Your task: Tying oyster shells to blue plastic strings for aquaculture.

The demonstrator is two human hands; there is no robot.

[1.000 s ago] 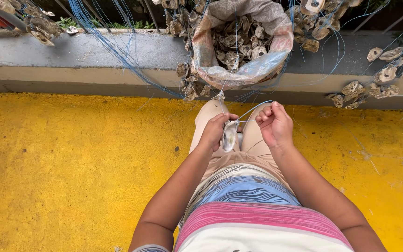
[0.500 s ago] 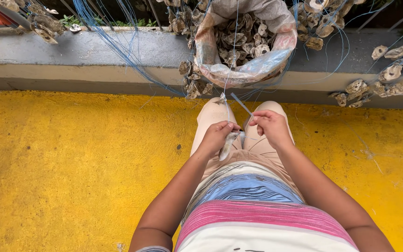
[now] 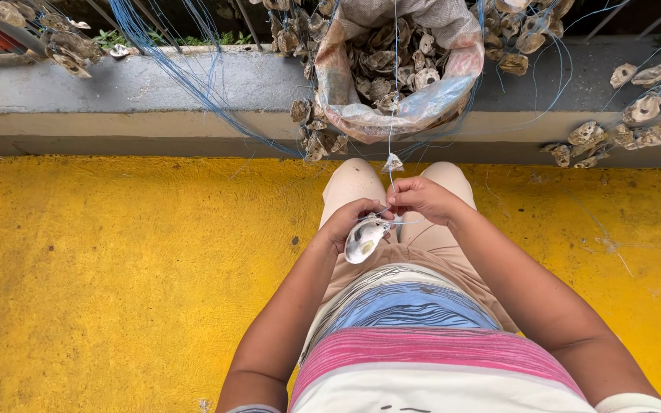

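Head view: the left hand (image 3: 350, 222) is curled around one pale shell (image 3: 363, 240), its inner face turned up, seemingly to keep it steady over the lap. Touching it, the right hand (image 3: 422, 197) pinches a thin blue line (image 3: 393, 99) between closed fingertips; the line runs up taut, likely held so for threading. One small shell (image 3: 392, 163) hangs on that line just above the hands. One sack (image 3: 453, 84) full of shells, too many to count, sits on the grey ledge (image 3: 154, 92) ahead, within reach. Yellow floor (image 3: 116, 275) lies below.
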